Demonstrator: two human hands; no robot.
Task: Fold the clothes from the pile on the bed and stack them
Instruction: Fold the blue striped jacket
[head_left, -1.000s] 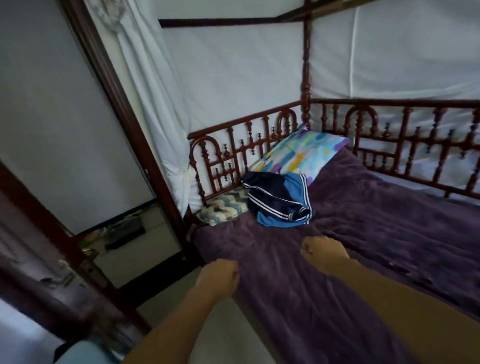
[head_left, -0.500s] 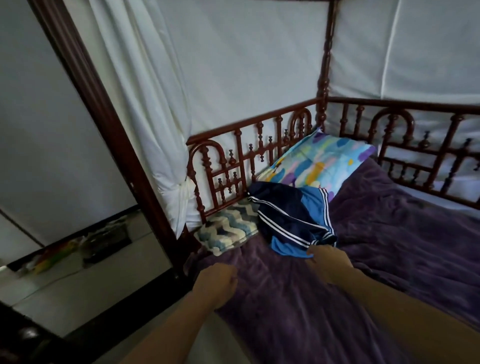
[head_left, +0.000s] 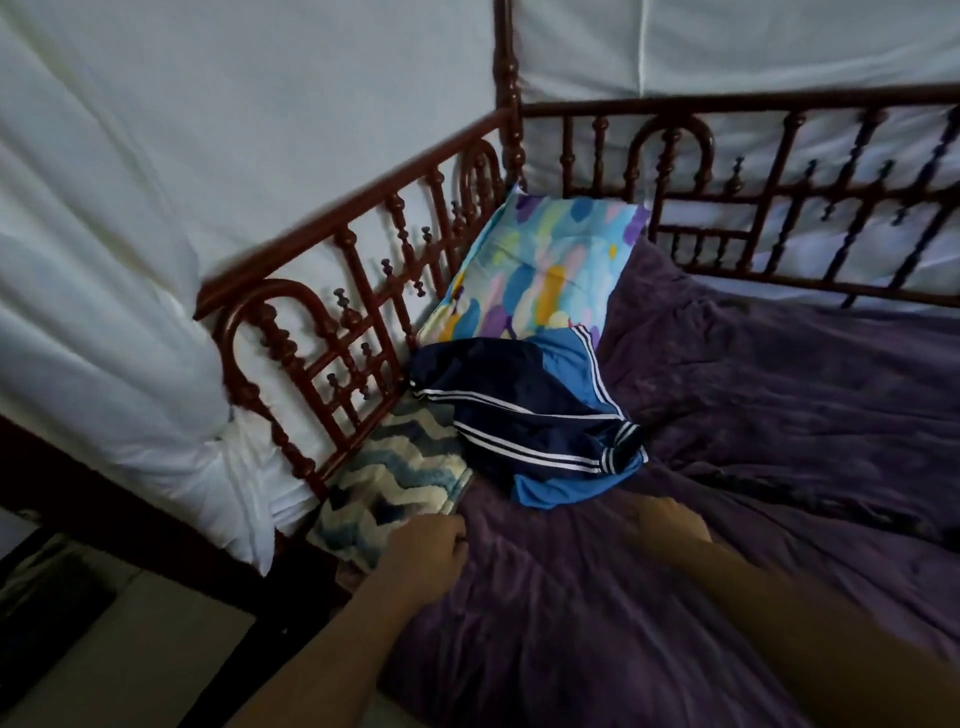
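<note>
Purple blanket (head_left: 779, 415) covers the bed, which is fenced by two carved dark-red rails: one along the left (head_left: 363, 218) and one along the far side (head_left: 779, 104). They meet at a single turned post (head_left: 506, 78). White curtains (head_left: 156, 156) hang behind them.

Both bare forearms reach in from the near edge, well apart from each other. The left hand (head_left: 431, 551) hovers low over the near left corner of the blanket, just beside a zigzag cushion (head_left: 395, 483). Its back faces up and its fingers (head_left: 457, 540) are curled in towards the palm, with nothing visibly held. The right hand (head_left: 670, 525) is further right and slightly farther in, knuckles up, just short of the pile's near edge. It is blurred, so whether its fingers are closed or touching the blanket cannot be told; no cloth shows in its grasp.

One pile of clothes (head_left: 519, 410) lies on the bed in the far left area, between the hands and the corner post. It is a loose, unfolded heap of navy and bright blue fabric with white stripes. How many garments it holds cannot be told. Its far edge lies against one bright multicoloured pillow (head_left: 540, 270) propped in the corner, and its left edge overlaps the zigzag cushion. That makes two cushions in all, one pile and two hands.
</note>
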